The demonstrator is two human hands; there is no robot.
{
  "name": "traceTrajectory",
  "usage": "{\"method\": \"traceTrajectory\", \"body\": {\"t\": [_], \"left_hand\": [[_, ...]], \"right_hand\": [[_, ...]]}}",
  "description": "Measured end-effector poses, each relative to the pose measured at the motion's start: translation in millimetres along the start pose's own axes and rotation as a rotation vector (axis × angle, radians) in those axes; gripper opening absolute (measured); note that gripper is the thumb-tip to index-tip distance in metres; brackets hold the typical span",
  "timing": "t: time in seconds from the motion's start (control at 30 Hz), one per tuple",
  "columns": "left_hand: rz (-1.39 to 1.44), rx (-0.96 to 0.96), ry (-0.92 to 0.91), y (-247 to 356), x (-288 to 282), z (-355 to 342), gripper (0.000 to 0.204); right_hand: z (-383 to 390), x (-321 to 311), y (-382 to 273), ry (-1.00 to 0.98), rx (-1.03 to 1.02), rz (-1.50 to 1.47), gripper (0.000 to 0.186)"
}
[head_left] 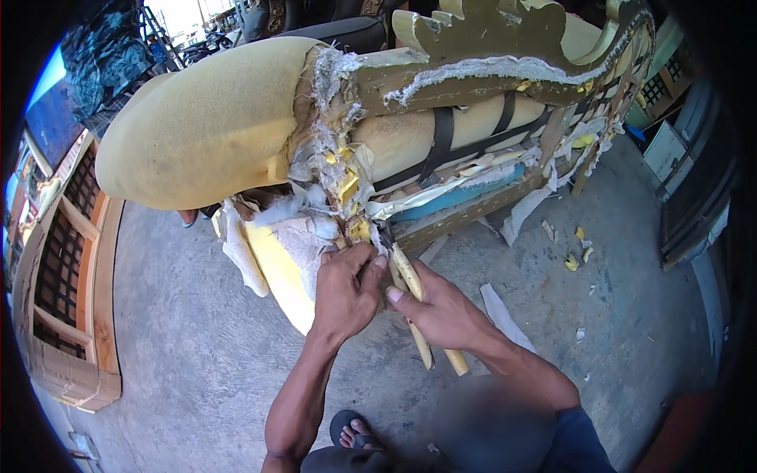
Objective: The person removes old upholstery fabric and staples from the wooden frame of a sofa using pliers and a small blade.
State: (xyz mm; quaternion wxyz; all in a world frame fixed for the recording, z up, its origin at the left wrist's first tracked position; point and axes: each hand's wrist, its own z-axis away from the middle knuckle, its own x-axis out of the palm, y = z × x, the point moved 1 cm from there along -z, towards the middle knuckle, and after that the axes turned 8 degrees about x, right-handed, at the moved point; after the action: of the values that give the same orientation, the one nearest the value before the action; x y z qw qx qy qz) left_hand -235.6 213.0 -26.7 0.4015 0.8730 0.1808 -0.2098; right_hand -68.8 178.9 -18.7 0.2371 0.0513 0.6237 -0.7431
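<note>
Left hand [348, 285]: curled at torn fabric [378, 242], grip unclear
Right hand [445, 306]: grasping yellow-handled pliers [406, 271]
Sofa [209, 118]: corner apparently being stripped
Next pull: needs firm jaw bite

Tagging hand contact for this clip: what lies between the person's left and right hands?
In the head view, a tool with two pale handles lies between the left hand and the right hand, which grips it.

Between four and five o'clock, a dark navy sleeve [582, 443] ends near the right elbow [556, 388]; left hand [345, 290], right hand [441, 306] and forearms [301, 394] are bare. Near six o'clock: dark lower clothing [339, 463], a black thong sandal [340, 426].
</note>
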Motion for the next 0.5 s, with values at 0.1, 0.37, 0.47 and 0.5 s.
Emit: {"method": "traceTrajectory", "body": {"t": [0.1,0.37,0.47,0.5], "left_hand": [[0.022,-0.061,-0.066,-1.7,-1.1,-1.0,0.017],[-0.113,0.034,-0.019,8.1,10.2,-5.3,0.017],[-0.131,-0.044,-0.088,8.6,11.3,-5.6,0.015],[-0.142,-0.029,-0.081,8.3,7.5,-4.7,0.015]], "right_hand": [[4.3,-4.0,-18.8,0.014,-0.053,0.184,0.048],[-46.0,-109.4,-39.3,-0.046,-0.268,1.068,0.032],[-45.2,-120.5,-46.6,-0.054,-0.424,1.328,0.033],[-37.3,-116.7,-50.8,-0.043,-0.399,1.306,0.033]]}}
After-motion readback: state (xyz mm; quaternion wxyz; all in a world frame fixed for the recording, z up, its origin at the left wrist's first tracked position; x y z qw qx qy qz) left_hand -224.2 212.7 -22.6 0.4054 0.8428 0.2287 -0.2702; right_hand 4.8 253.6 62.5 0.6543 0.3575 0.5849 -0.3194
